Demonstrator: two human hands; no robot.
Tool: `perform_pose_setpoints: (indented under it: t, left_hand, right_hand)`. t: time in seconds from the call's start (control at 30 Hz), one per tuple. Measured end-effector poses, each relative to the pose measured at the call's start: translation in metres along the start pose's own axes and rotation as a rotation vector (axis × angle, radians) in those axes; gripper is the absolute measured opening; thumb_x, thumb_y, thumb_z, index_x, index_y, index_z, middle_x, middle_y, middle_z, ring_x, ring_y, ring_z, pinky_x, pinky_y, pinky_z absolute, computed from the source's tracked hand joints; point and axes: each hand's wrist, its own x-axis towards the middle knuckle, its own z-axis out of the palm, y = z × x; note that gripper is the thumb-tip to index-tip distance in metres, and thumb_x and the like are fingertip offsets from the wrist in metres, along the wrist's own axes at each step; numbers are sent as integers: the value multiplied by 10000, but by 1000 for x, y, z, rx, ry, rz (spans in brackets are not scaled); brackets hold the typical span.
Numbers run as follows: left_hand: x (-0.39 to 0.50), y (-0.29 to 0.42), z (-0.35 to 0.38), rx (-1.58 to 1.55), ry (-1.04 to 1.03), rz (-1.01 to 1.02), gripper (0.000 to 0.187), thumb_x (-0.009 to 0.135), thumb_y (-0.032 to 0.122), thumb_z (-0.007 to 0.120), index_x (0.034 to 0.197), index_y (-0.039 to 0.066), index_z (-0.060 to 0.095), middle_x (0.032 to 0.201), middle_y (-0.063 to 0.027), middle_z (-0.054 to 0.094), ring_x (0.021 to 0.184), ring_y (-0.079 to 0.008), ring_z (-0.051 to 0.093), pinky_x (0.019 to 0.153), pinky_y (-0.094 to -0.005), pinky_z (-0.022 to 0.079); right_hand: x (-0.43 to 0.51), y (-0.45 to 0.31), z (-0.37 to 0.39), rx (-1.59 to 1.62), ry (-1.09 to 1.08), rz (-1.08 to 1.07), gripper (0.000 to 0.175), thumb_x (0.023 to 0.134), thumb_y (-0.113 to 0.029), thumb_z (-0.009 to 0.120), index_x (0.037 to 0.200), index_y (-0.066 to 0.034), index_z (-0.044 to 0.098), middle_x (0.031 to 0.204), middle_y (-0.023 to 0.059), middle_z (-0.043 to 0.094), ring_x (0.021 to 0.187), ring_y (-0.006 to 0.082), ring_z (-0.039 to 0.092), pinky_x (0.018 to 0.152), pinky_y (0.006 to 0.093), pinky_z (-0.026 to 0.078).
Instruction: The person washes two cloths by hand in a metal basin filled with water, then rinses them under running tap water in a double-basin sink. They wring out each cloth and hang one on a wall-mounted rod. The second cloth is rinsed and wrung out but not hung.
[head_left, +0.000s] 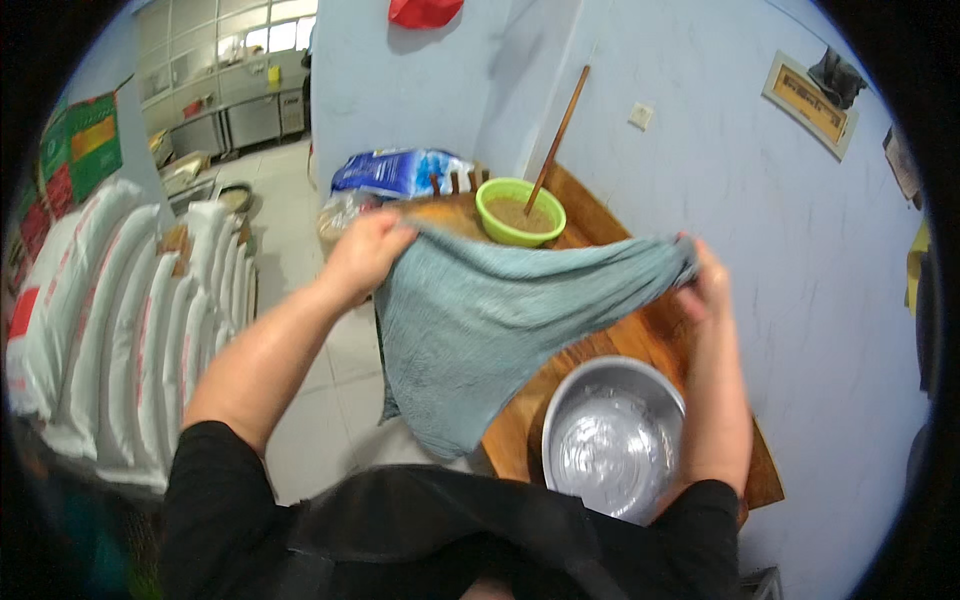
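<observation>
A damp-looking blue-green cloth (480, 322) hangs stretched between my two hands. My left hand (371, 251) pinches its upper left corner. At the other end, my right hand (705, 281) grips a bunched part of the cloth. Its loose side droops down on the left, partly hiding the wooden table (517, 431). Below my right hand stands a round metal basin (611, 450) with clear water in it. Beyond the cloth, a lime-green plastic bowl (489, 225) holds a brownish mixture, and a long wooden stick (559, 142) leans in it against the wall.
White filled sacks (124, 330) are stacked at the left. A blue and white bag (397, 172) lies behind the table, near a clear plastic bag (341, 214). The pale blue wall (795, 300) bounds the right side. Tiled floor (289, 180) leads back to steel counters (255, 120).
</observation>
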Motion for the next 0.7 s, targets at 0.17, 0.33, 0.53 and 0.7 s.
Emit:
perform_pose_setpoints:
  t: [0.17, 0.33, 0.53, 0.7]
  left_hand:
    - [136, 128, -68, 215, 253, 1051, 499, 734, 122, 653, 1175, 38, 437, 1019, -90, 558, 923, -152, 547, 810, -255, 430]
    - [221, 114, -52, 119, 109, 1051, 201, 711, 105, 633, 887, 23, 580, 732, -139, 586, 673, -221, 588, 630, -301, 457]
    - [298, 60, -38, -65, -134, 1206, 127, 670, 111, 594, 726, 18, 528, 669, -150, 535, 623, -302, 526, 551, -333, 415]
    - [347, 29, -21, -197, -423, 1074, 149, 748, 153, 553, 786, 12, 523, 705, -153, 527, 646, -256, 505, 594, -318, 411]
  right_hand:
    - [-34, -200, 132, -567, -280, -1137, 299, 912, -168, 430, 1128, 30, 489, 1093, 99, 531, 1015, 173, 497, 908, 302, 383]
    - [22, -50, 183, -1038, 227, -2191, 438, 836, -92, 461, 1246, 16, 354, 1258, 194, 396, 1169, 301, 392, 928, 398, 371]
    - [140, 27, 177, -1070, 549, -1468, 565, 780, -182, 556, 1256, 23, 332, 1283, 225, 356, 1166, 364, 379, 948, 467, 339]
    - [138, 22, 139, -927, 561, -1190, 559, 778, -215, 553, 1254, -6, 349, 1285, 207, 368, 1173, 350, 380, 950, 456, 341]
